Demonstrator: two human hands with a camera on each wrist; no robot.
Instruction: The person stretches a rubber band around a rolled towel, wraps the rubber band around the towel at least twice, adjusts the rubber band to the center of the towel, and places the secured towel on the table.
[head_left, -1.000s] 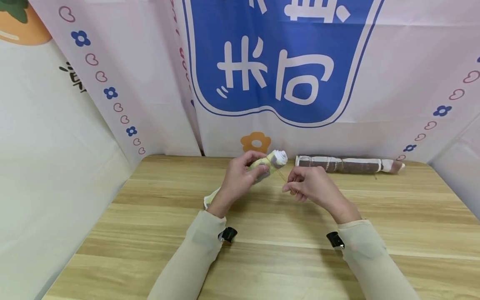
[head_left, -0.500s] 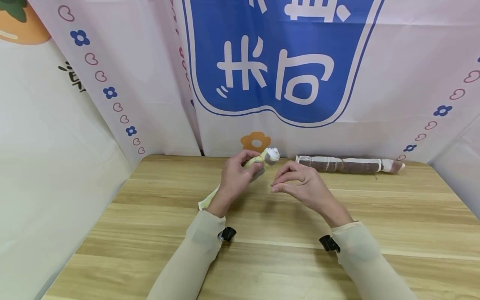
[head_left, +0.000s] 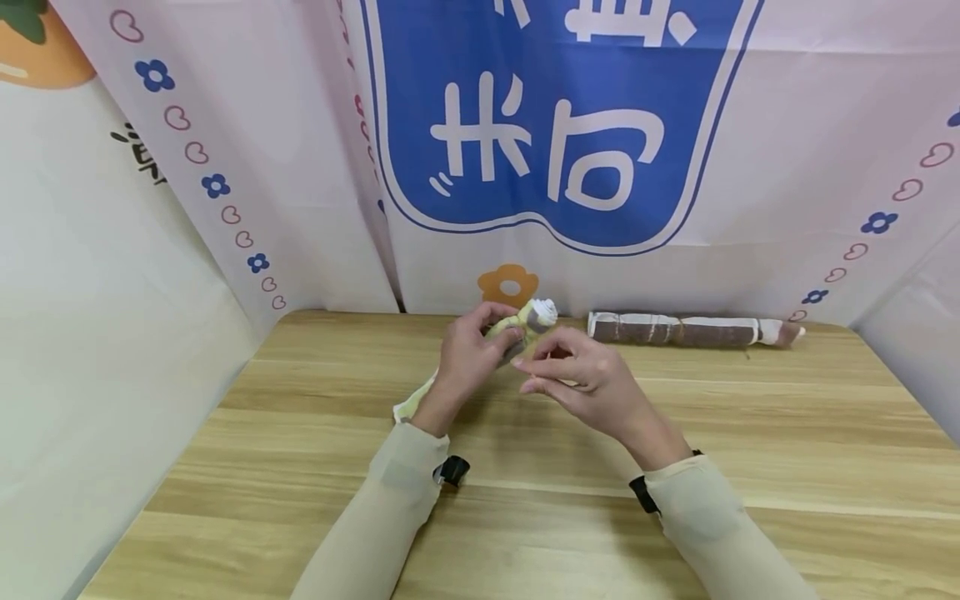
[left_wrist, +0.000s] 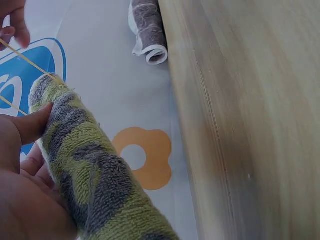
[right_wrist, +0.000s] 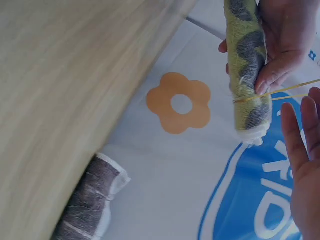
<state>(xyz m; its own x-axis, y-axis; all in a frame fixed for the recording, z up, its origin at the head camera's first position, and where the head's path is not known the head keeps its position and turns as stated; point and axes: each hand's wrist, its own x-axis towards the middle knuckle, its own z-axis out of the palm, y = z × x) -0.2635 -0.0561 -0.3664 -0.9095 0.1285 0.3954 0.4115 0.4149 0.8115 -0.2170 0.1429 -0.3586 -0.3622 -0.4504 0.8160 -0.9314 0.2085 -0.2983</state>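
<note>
A rolled towel (head_left: 540, 315), yellow-green with grey patches and a white end, is gripped in my left hand (head_left: 471, 354) above the table. The left thumb lies along the roll, close to its white end. Around that end runs a thin yellow rubber band (right_wrist: 280, 91), pulled out in two strands towards my right hand (head_left: 592, 379). In the head view the right fingers are bent, holding the band just right of the roll. The far loop of the band is cut off in both wrist views. The roll's lower part passes behind the left wrist.
A second rolled towel (head_left: 675, 331), brown with white edges and tied with bands, lies along the back edge of the wooden table (head_left: 525, 517). Behind it hangs a printed cloth (head_left: 322, 208) with a blue sign and an orange flower.
My right hand has moved left, closer to the towel roll, and its fingers have spread from their tighter curl. The left hand has tilted the roll slightly and still grips it.
</note>
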